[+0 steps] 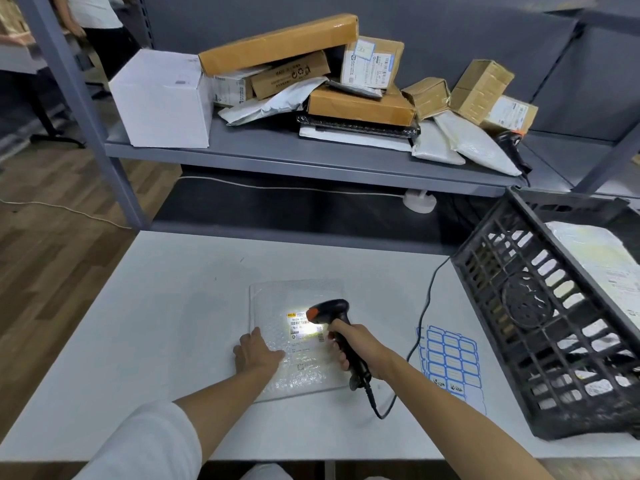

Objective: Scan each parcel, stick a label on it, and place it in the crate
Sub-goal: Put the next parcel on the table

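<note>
On the white table point(145, 306), the left hand point(258, 353) is lying flat with straight fingers, pressing the lower left part of a clear bubble-wrap mailer parcel point(298, 372) lying in the middle. Just right of it, the right hand point(360, 348) is gripping a black corded handheld scanner point(334, 318), fingers curled round its handle, and lighting the parcel's printed label point(304, 327). Farther right, a blue-bordered sticker sheet point(450, 358) is lying beside a tilted black slatted plastic crate point(519, 306) holding a white bagged parcel point(602, 258).

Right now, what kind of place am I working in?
Probably a parcel packing or dispatch station. A shelf holds piled cardboard boxes and mailers, the right hand aims a barcode scanner at a bubble mailer, and a black crate sits beside a label sheet.
</note>
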{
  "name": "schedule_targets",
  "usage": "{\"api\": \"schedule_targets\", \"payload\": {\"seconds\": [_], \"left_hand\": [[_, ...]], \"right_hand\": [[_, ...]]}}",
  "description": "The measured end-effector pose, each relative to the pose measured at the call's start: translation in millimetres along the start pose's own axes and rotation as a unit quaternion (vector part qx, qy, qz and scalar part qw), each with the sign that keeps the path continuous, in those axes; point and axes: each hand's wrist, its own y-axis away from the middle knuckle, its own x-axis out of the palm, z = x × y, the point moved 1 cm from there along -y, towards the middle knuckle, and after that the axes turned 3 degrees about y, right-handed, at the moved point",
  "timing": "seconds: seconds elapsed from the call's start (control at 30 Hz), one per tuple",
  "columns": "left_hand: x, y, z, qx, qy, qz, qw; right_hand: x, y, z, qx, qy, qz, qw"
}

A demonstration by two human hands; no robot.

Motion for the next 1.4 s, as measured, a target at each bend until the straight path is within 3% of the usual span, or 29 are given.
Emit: {"api": "schedule_targets", "payload": {"seconds": [0.23, 0.33, 0.43, 0.63, 0.87, 1.0, 1.13, 1.23, 1.4], "left_hand": [[-1.7, -4.1, 2.6, 0.003, -0.012, -0.015, 1.000], [-4.4, -8.4, 6.1, 0.006, -0.015, -0.022, 1.000], [-7.7, -11.7, 9.3, 0.007, -0.021, -0.025, 0.999], [-13.1, -12.8, 22.3, 0.005, -0.016, -0.028, 0.999], [-19.6, -14.1, 28.9, 0.000, -0.014, -0.028, 1.000], [-18.7, -14.8, 28.2, -0.008, -0.020, -0.024, 0.999], [-18.7, -16.7, 26.6, -0.021, -0.016, -0.017, 1.000], [-17.8, -16.5, 24.5, -0.025, -0.019, -0.018, 0.999], [-13.3, -10.3, 17.3, -0.019, -0.021, -0.042, 0.999]], "right_hand": [[-26.7, -10.0, 2.0, -0.062, 0.040, -0.052, 0.996], [-41.4, -19.4, -2.1, -0.052, 0.012, -0.087, 0.995], [-50.0, -30.4, -7.0, -0.035, 0.075, -0.134, 0.988], [-52.1, -55.2, -20.7, -0.042, 0.194, -0.217, 0.956], [-52.3, -69.2, -28.7, -0.039, 0.389, -0.266, 0.881], [-59.5, -70.3, -31.6, -0.037, 0.412, -0.287, 0.864], [-91.1, -48.9, -37.4, -0.046, 0.314, -0.421, 0.850], [-133.0, -20.2, -58.3, 0.011, 0.278, -0.495, 0.823], [-189.5, 23.7, -112.4, 0.177, 0.280, -0.488, 0.807]]}}
